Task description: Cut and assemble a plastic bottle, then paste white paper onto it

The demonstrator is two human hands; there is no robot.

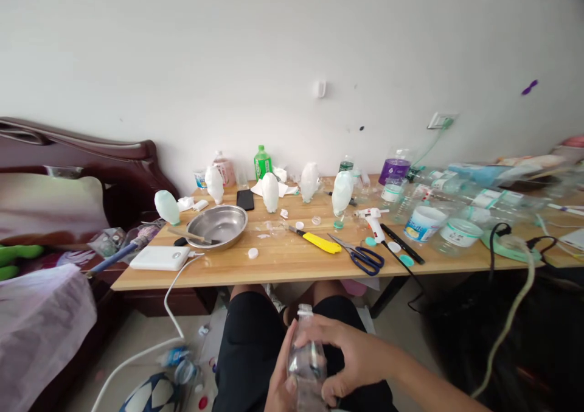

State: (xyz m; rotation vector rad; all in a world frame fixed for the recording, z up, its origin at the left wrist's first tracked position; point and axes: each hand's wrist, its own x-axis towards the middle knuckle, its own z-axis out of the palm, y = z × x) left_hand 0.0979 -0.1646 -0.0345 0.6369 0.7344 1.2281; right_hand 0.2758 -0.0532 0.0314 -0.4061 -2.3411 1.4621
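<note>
Over my lap, at the bottom of the view, I hold a clear plastic bottle [306, 352] without a cap. My left hand [279, 383] grips its lower body from the left. My right hand [353, 354] wraps over it from the right, fingers curled round the shoulder of the bottle. Both hands are below the front edge of the wooden table [283, 265], apart from everything on it.
On the table lie a steel bowl [218, 226], a white power bank [159, 257], a yellow utility knife [319, 241], blue scissors [363, 256], a glue gun [375, 223], a phone [245, 199], several white bottle-top figures and many plastic bottles [438, 217]. A bed [55, 217] stands at left; litter lies on the floor.
</note>
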